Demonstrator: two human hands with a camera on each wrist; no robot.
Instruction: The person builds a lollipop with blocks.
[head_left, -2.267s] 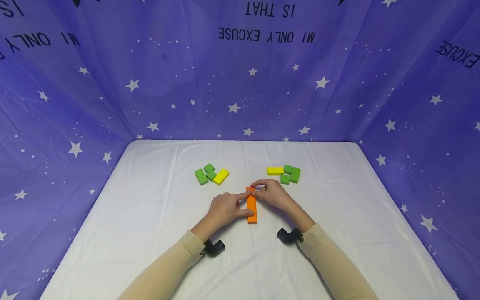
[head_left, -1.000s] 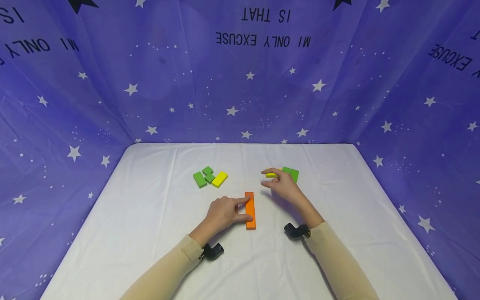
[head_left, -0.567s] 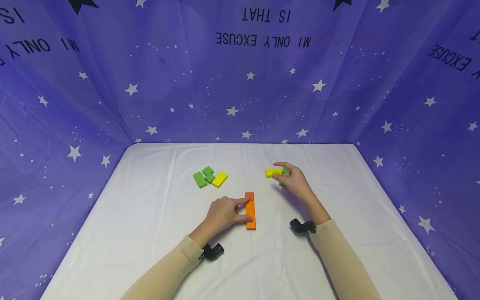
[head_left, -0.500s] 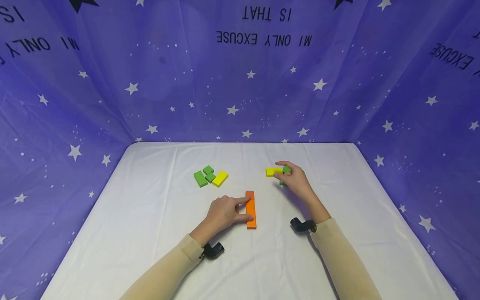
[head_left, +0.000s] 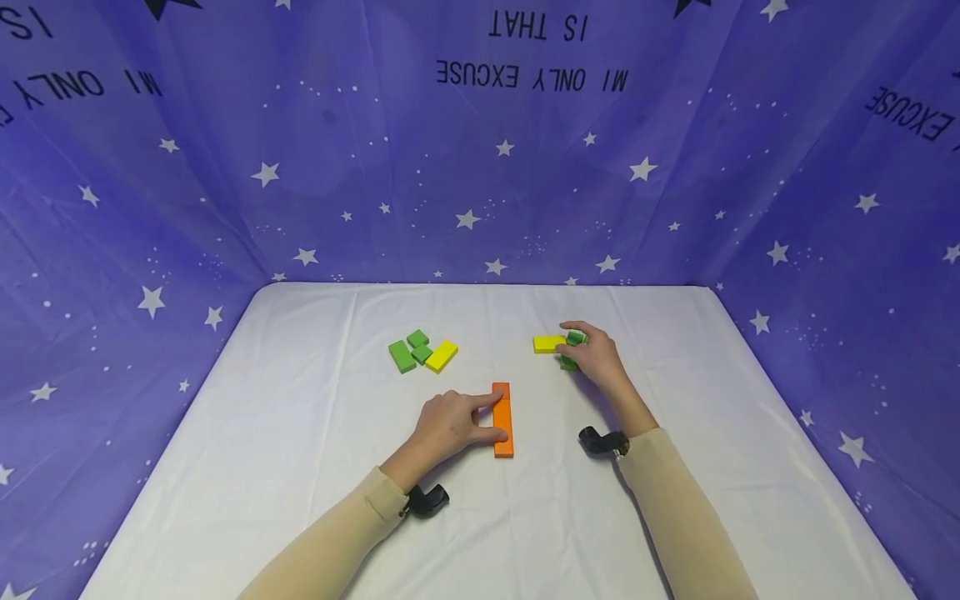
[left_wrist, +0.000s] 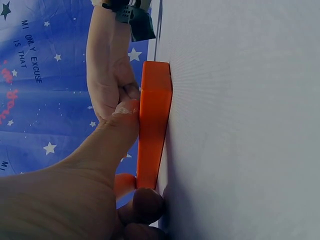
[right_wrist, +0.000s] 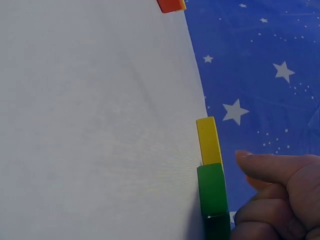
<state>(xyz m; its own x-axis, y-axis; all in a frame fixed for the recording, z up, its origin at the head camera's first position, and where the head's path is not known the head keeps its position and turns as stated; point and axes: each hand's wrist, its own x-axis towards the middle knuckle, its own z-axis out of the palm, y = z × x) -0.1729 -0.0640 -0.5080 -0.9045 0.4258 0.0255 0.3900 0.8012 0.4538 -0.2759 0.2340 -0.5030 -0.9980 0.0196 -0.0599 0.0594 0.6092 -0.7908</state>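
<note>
At the table's middle, my left hand (head_left: 452, 421) has its thumb and index finger spread over a long orange block (head_left: 503, 417). A seam near the far end marks off a small orange block (head_left: 501, 387). In the left wrist view, the thumb rests against the orange block's (left_wrist: 152, 125) upper face. My right hand (head_left: 600, 358) hovers over the right-hand group, its thumb and index finger apart. Below it lie green blocks (head_left: 567, 364), partly hidden, and a yellow block (head_left: 547, 344). The right wrist view shows the thumb apart from the green block (right_wrist: 212, 190).
Left of centre lie a yellow block (head_left: 442, 356), a longer green block (head_left: 402, 356) and two small green blocks (head_left: 417, 338). A white cloth (head_left: 300, 500) covers the table. Purple star-patterned curtains (head_left: 465, 167) stand around its back and sides.
My right hand has left the orange blocks, moved right and away from me, past the yellow block, to above the green blocks. My left hand has stayed at the orange blocks.
</note>
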